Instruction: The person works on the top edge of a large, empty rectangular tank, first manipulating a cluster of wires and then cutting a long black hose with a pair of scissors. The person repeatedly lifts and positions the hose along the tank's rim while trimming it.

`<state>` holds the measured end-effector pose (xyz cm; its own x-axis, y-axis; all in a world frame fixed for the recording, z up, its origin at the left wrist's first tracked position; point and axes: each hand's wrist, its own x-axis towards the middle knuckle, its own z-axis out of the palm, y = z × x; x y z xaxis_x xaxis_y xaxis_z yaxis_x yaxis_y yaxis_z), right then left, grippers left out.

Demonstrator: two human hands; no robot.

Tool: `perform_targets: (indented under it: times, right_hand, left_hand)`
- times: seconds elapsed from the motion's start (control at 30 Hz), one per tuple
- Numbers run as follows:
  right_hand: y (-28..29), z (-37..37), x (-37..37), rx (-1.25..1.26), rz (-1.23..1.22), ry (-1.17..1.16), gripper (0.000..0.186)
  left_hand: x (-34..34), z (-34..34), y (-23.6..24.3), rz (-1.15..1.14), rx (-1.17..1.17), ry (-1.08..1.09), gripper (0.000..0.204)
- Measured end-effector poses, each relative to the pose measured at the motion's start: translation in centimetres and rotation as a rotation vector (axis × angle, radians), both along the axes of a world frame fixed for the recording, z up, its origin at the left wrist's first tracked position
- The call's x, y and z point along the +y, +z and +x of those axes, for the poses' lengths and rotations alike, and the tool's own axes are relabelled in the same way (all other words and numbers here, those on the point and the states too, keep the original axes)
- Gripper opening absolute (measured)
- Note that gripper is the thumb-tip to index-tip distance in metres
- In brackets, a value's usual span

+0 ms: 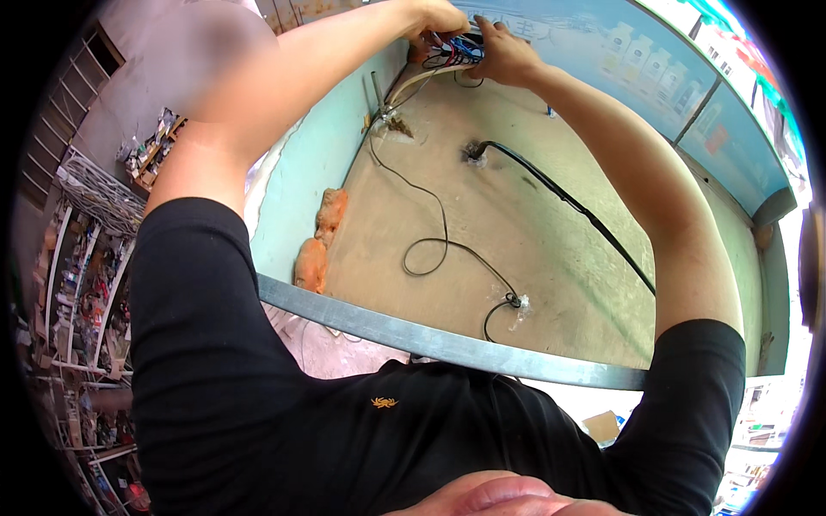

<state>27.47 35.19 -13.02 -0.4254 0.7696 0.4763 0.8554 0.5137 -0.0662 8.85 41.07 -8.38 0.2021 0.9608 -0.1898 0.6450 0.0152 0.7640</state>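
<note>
Both my arms stretch to the far end of a large box-like frame. My left hand point(440, 19) is closed at a bundle of red, blue and black wires point(454, 52), its fingertips partly hidden. From the other side my right hand point(509, 57) grips the same bundle, fingers bent around its edge. What the wires connect to is too small to make out. A pale cable point(415, 85) runs from the bundle toward the left corner of the tan panel point(482, 206).
A thin black wire point(445, 215) loops across the panel, and a thick black cable point(568, 199) emerges from a hole. Orange foam lumps point(320, 245) line the left wall. A metal bar point(430, 334) crosses before my chest. Cluttered shelves point(86, 301) stand left; a blue printed panel point(628, 60) is far right.
</note>
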Motion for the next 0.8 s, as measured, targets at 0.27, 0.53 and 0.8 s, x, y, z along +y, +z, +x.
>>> perform_targets:
  times: [0.27, 0.53, 0.8]
  right_hand:
    - [1.6, -0.9, -0.7, 0.003, -0.111, 0.068, 0.110]
    - [1.0, 0.0, -1.1, 0.015, -0.062, 0.002, 0.105]
    - [0.6, 0.7, -0.2, 0.058, -0.097, 0.092, 0.104]
  left_hand:
    - [1.3, -2.3, 0.3, 0.308, 0.022, 0.151, 0.028]
    - [-5.7, 1.6, 1.0, 0.187, 0.468, 0.086, 0.019]
    - [-6.4, 1.5, 1.2, 0.020, 0.314, -0.125, 0.034]
